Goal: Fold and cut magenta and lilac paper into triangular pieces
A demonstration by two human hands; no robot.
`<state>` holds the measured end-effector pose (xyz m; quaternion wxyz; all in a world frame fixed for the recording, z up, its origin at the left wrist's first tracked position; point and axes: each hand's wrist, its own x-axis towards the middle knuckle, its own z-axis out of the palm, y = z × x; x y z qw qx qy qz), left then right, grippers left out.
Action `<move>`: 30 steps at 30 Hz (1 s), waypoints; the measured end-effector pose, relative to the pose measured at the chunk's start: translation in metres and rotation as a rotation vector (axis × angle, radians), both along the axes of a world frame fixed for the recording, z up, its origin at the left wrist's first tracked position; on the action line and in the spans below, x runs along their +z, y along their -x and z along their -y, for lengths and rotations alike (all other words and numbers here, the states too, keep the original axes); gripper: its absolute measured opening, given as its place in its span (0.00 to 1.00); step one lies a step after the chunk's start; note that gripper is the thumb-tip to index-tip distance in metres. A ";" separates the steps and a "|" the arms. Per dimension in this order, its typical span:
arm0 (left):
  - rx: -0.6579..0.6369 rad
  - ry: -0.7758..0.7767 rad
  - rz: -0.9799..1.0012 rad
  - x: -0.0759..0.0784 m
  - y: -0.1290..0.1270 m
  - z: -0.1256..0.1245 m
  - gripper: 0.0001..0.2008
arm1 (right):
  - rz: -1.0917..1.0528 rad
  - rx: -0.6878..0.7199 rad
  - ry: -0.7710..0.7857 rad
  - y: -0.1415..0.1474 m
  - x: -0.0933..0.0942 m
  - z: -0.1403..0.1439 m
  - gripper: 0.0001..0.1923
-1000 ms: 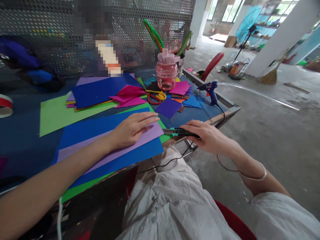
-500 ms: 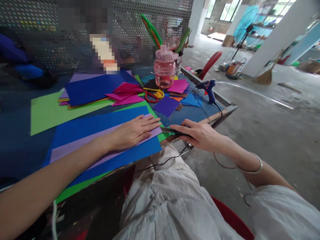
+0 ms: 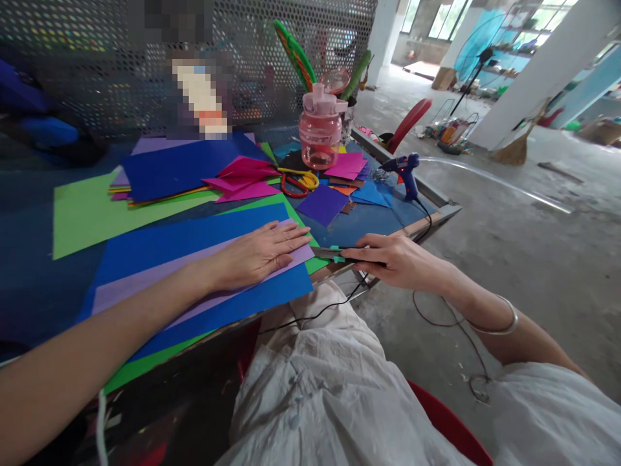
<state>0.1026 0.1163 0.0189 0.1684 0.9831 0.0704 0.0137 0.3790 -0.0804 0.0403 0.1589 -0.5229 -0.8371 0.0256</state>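
My left hand [image 3: 257, 255] lies flat with fingers stretched out, pressing on a long lilac paper strip [image 3: 121, 292]. The strip rests on a larger blue sheet [image 3: 145, 248], with a green sheet [image 3: 160, 364] under that. In my right hand [image 3: 400, 259] is a utility knife [image 3: 336, 254] with a black body and a teal slider. Its blade end points left and meets the strip's right end, close to my left fingertips. Whether the blade touches the paper, I cannot tell.
Beyond the strip are stacked coloured sheets [image 3: 174, 168], scissors [image 3: 295, 186], a pink bottle [image 3: 320, 133] and a purple square [image 3: 324, 206]. A glue gun [image 3: 407, 175] stands at the table's right edge, its cord hanging down. A blurred person sits opposite.
My right hand has shifted slightly right, and more of the knife's body and teal slider shows. My left hand stays flat on the strip.
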 end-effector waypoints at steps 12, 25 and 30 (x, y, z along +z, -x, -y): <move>-0.008 0.020 0.040 0.004 0.001 0.003 0.25 | -0.114 0.007 0.012 -0.005 -0.006 -0.001 0.18; -0.043 -0.040 -0.080 -0.003 0.006 -0.011 0.29 | -0.094 0.042 0.038 0.001 -0.001 -0.008 0.19; -0.056 -0.047 -0.074 -0.004 0.006 -0.011 0.29 | -0.201 0.109 0.065 -0.004 -0.004 -0.013 0.19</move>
